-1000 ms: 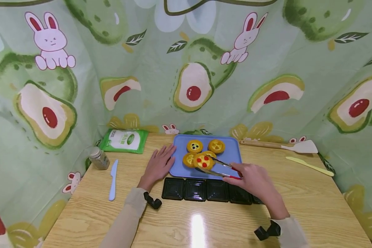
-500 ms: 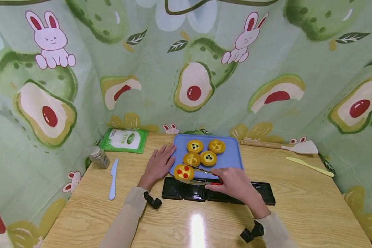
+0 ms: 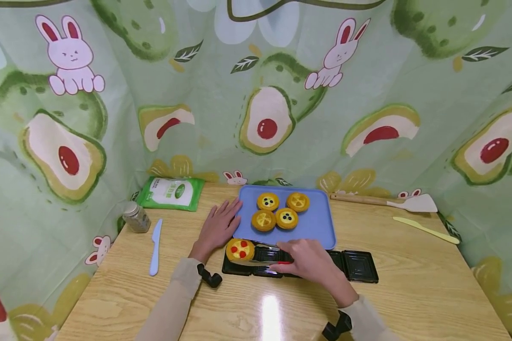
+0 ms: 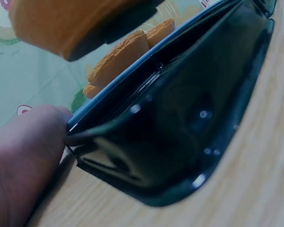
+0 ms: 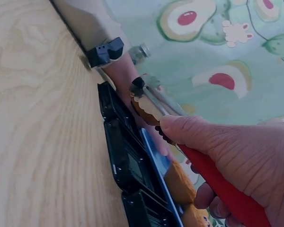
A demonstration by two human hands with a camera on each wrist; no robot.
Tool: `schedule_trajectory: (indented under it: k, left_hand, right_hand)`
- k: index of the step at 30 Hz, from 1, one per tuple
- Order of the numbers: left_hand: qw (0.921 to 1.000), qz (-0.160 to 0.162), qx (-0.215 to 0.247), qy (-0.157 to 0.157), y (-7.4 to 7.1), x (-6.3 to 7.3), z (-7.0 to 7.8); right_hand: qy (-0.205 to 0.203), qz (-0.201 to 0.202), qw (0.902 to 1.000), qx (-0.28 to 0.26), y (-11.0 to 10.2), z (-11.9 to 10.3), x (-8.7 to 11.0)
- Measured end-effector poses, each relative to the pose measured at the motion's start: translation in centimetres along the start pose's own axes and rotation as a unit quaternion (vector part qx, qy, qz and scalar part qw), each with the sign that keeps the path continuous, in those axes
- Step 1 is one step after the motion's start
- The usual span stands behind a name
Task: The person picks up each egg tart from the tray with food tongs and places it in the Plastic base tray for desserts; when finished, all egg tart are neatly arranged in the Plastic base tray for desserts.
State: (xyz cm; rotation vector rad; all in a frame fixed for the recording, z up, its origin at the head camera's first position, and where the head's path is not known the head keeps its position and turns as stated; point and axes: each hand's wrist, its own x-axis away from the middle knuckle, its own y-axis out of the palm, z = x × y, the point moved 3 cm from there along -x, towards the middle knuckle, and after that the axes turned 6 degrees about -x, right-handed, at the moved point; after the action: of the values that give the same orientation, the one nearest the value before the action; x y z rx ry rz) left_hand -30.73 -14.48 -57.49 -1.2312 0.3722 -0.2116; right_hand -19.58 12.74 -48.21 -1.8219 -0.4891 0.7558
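My right hand (image 3: 309, 263) grips a pair of red-handled tongs (image 5: 222, 184). Between the tong tips is an egg tart with red toppings (image 3: 240, 249), held above the leftmost black compartment of a row of small black trays (image 3: 360, 266). In the left wrist view that tart (image 4: 71, 23) hangs over the compartment's opening. My left hand (image 3: 217, 225) lies flat, fingers spread, at the left edge of a blue tray (image 3: 315, 227). Several more tarts sit on the blue tray, two with dark berries, such as this tart (image 3: 287, 218), and two with pale wedges, such as this tart (image 3: 297, 201).
A green-and-white packet (image 3: 170, 193), a seasoning jar (image 3: 137, 217) and a blue knife (image 3: 155, 246) lie at left. At right are a wooden-handled spatula (image 3: 384, 201) and a yellow knife (image 3: 426, 229). A patterned cloth (image 3: 213, 132) hangs behind the table.
The red-topped tart, held in the tongs, has moved left and toward me from above the blue tray to over the leftmost black compartment. My left hand has stayed still.
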Motion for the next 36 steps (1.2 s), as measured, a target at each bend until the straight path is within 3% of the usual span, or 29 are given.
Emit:
schedule_trajectory:
  k: [17,36]
  left_hand:
    - [1.0,-0.001,0.005,0.0,-0.1,-0.3,0.0]
    - [1.0,-0.004,0.0,0.0,-0.2,-0.1,0.0]
  right_hand:
    - [-0.009,-0.01,0.9999,0.005,1.1,-0.4,0.0]
    - [0.01,-0.011,0.9991,0.041,1.2,-0.3,0.1]
